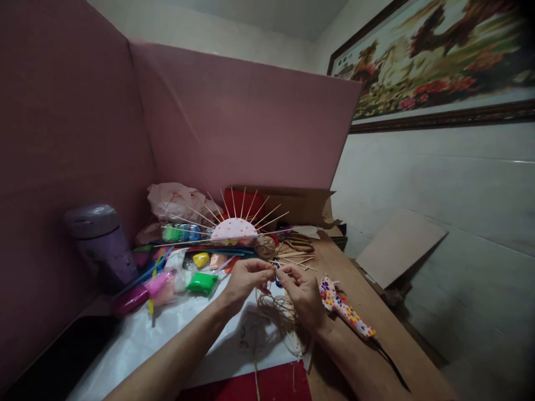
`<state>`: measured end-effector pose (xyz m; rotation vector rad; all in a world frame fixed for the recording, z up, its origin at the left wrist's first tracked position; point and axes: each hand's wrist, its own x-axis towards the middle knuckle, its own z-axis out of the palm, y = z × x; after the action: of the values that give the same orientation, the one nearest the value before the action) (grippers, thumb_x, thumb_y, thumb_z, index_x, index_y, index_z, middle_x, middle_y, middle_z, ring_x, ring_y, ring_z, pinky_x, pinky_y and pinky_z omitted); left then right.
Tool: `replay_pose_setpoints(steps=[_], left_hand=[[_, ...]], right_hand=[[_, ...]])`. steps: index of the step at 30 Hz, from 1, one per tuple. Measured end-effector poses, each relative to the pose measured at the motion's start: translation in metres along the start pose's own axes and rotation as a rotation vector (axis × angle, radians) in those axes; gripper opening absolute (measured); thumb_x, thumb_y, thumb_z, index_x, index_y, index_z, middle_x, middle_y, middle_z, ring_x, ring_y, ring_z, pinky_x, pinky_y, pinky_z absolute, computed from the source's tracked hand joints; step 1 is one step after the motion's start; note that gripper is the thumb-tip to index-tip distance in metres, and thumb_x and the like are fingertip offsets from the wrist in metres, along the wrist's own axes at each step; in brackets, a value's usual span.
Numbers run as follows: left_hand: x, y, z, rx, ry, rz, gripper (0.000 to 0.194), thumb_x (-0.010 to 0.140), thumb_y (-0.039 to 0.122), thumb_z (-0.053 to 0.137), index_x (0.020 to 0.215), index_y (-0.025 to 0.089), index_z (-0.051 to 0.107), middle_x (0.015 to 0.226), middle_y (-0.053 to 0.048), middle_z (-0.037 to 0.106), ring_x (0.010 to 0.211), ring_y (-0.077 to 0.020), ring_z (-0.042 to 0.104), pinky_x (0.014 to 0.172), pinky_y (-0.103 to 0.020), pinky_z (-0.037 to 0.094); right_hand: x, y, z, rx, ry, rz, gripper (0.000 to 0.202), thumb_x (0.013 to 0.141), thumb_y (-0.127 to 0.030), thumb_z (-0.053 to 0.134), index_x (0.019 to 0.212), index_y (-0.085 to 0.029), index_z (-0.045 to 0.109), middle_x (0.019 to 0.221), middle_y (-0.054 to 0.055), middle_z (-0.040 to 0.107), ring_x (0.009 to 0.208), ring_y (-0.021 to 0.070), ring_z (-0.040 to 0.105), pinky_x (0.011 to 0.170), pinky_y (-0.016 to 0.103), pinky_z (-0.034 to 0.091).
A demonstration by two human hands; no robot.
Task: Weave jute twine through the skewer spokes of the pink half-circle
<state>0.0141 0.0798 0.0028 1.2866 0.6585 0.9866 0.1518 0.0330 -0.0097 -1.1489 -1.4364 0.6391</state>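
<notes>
My left hand (251,278) and my right hand (301,292) meet over the middle of the table, fingertips pinched together. Between them is what looks like a thin piece of twine, though the held part is very small. Loose loops of tan twine (278,312) hang and lie just beneath the hands, with one strand running toward the front. A small blue item (278,275) shows behind the fingertips. Beyond the hands stands a dotted half-round piece (234,228) with thin wooden sticks fanning out from its curved edge. To the right of my right hand lies a flower-patterned glue gun (345,309).
Loose sticks (298,259), scissors (298,243) and a twine ball (266,245) lie behind the hands. Clay packs, including a green one (203,283), are on the left near a purple tumbler (102,245). Pink panels (246,122) enclose the back and left.
</notes>
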Motion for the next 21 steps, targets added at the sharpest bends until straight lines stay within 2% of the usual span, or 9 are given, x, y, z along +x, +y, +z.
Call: replay_pose_setpoints(steps=[3,6,9,12,17,21], left_hand=[[0.000,-0.005,0.003,-0.092,0.018,-0.007,0.030,0.060,0.034,0.074,0.078,0.009,0.070,0.059,-0.002,0.058,0.052,-0.0098,0.050,0.050,-0.025,0.046],[-0.001,-0.009,0.005,-0.167,0.016,-0.060,0.031,0.061,0.034,0.075,0.080,0.010,0.070,0.057,0.000,0.054,0.051,-0.0085,0.047,0.047,-0.023,0.043],[-0.002,-0.011,0.006,-0.236,0.003,-0.131,0.030,0.059,0.030,0.077,0.081,0.011,0.069,0.063,-0.001,0.056,0.052,-0.0074,0.047,0.047,-0.021,0.040],[-0.003,-0.012,0.006,-0.278,0.000,-0.161,0.029,0.058,0.026,0.077,0.081,0.010,0.068,0.067,-0.002,0.058,0.054,-0.0066,0.048,0.048,-0.019,0.038],[-0.003,-0.007,0.006,-0.346,-0.002,-0.143,0.021,0.061,0.023,0.075,0.073,0.011,0.063,0.062,0.000,0.055,0.052,-0.0055,0.049,0.047,-0.017,0.034],[-0.003,0.002,0.007,-0.389,-0.004,-0.169,0.019,0.067,0.026,0.069,0.074,0.011,0.059,0.056,0.003,0.052,0.039,-0.0008,0.036,0.038,-0.015,0.023]], right_hand=[[-0.001,0.000,0.002,0.054,0.004,0.008,0.027,0.083,-0.041,0.051,0.070,-0.017,0.055,0.060,-0.002,0.051,0.054,0.0108,0.044,0.050,0.022,0.034],[-0.002,0.001,0.005,0.137,0.009,0.067,0.028,0.081,-0.042,0.051,0.066,-0.018,0.051,0.055,-0.004,0.044,0.048,0.0090,0.037,0.045,0.021,0.030],[-0.002,0.001,0.008,0.217,-0.003,0.135,0.027,0.079,-0.041,0.053,0.064,-0.019,0.049,0.050,-0.007,0.036,0.042,0.0080,0.030,0.040,0.021,0.025],[-0.002,-0.001,0.010,0.241,-0.022,0.149,0.025,0.079,-0.040,0.053,0.064,-0.019,0.049,0.050,-0.007,0.035,0.042,0.0080,0.029,0.041,0.021,0.025],[-0.005,0.004,0.012,0.051,-0.053,0.055,0.030,0.085,-0.037,0.045,0.063,-0.017,0.051,0.058,-0.003,0.042,0.054,0.0100,0.038,0.050,0.022,0.031],[-0.009,0.006,0.013,-0.114,-0.089,-0.003,0.030,0.088,-0.036,0.041,0.065,-0.018,0.050,0.059,-0.003,0.045,0.055,0.0105,0.040,0.053,0.022,0.030]])
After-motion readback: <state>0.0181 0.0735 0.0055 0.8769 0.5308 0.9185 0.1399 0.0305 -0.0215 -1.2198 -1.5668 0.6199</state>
